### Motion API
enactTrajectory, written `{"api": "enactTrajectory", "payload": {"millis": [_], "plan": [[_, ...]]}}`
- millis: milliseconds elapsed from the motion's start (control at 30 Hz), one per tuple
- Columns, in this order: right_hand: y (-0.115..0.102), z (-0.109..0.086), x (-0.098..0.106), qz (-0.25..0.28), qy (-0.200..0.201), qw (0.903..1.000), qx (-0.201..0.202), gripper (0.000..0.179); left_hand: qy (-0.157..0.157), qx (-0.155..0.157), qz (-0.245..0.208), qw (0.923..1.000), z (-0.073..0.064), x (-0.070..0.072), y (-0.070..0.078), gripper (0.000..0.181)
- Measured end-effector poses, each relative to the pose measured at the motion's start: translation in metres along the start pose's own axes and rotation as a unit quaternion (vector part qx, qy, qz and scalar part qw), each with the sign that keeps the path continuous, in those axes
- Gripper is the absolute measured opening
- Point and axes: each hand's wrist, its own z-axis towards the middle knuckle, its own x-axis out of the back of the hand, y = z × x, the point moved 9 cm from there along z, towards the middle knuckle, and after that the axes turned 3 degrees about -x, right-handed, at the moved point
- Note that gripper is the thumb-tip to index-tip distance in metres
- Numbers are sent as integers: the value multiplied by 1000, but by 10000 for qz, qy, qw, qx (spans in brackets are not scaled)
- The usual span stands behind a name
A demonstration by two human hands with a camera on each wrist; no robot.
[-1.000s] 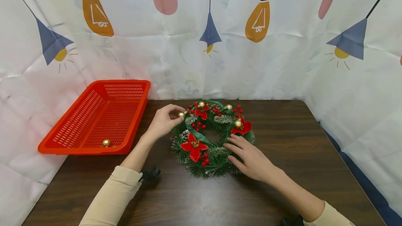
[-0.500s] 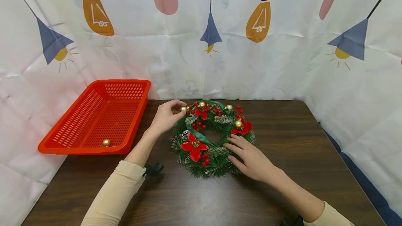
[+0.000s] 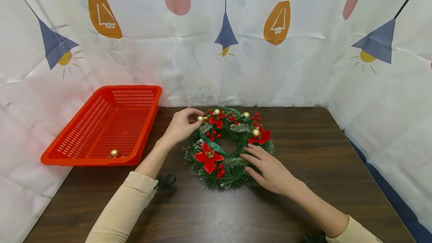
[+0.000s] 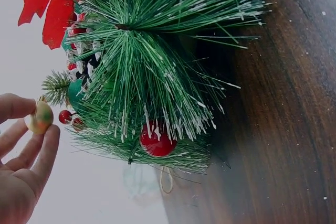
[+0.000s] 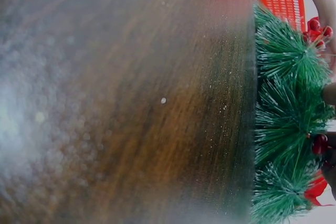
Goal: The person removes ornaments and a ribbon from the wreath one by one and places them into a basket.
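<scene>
A green pine wreath (image 3: 233, 177) lies on the table, dressed with red poinsettias, red berries, pinecones, a green ribbon and gold baubles. At its far left edge my left hand (image 3: 179, 126) pinches a small gold bauble (image 3: 200, 118) between thumb and fingers. The left wrist view shows this gold bauble (image 4: 40, 119) beside a snowy sprig and red berries; whether it touches the wreath is unclear. My right hand (image 3: 271, 170) rests on the wreath's near right side with fingers spread. In the right wrist view, its fingers are partly cut off at the edge.
To the left stands a red plastic basket (image 3: 153, 123) with another gold bauble (image 3: 114, 153) inside. The dark wooden table (image 3: 310, 141) backs onto a white curtain (image 3: 189, 63) printed with lamps and bulbs. A small loop (image 4: 167, 180) pokes out under the wreath's far side.
My left hand has moved the gold bauble slightly away from me and to the right, closer to the wreath's top-left berries. The right hand and the wreath have stayed put.
</scene>
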Motion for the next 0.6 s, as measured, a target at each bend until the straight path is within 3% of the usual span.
{"api": "enactTrajectory", "payload": {"millis": [600], "plan": [[-1,1,1,6,15,10000,27,46,144,-89,324,9993,8,11,-4,20]]}}
